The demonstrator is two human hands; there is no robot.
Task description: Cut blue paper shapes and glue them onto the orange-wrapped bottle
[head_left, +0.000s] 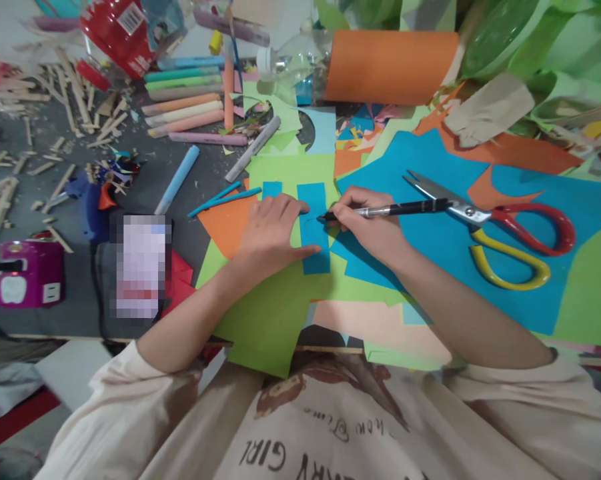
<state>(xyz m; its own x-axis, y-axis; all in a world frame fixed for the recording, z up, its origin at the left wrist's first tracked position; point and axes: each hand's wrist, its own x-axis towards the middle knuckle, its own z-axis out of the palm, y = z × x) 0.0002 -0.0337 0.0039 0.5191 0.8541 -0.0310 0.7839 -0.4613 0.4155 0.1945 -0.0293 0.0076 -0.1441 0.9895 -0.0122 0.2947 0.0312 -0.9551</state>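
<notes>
A blue paper strip (314, 252) lies upright on green paper (270, 313). My left hand (273, 230) rests flat and open at its left side, with index fingertip and thumb on the strip. In my right hand (363, 217) is a black and silver pen (405, 208), its tip touching the strip near the right edge. Faint marks show on the strip by the tip. A second blue paper piece (272, 189) sits partly hidden behind my left fingers. Scissors (475, 213) with red and yellow handles lie half open on a large blue sheet (505, 307) to the right.
A phone (141, 267), a glue gun (96, 207) and a purple box (30, 273) stand at left. Beyond are several markers (185, 107), wood sticks (80, 100), a red bottle (123, 37) and a clear bottle (300, 63) wrapped in orange paper (393, 67).
</notes>
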